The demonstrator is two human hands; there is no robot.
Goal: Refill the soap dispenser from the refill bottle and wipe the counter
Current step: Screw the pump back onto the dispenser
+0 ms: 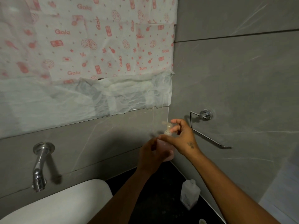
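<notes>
So the soap dispenser (165,151) is being held up in the corner, above the dark counter (155,199). The left hand (152,153) is wrapping around its pinkish body from the front, fingers curled on it, so most of the bottle is hiding behind that hand. The right hand (181,136) is sitting up at the pump head (168,126), fingertips pinching around the neck just under the nozzle. Can't tell how much soap is in there, it's blurry.

The clear refill bottle (190,195) is standing upright on the counter near the right wall, well below both hands, and looks close to empty. White basin (64,202) and chrome tap (39,165) are sitting off to the left.
</notes>
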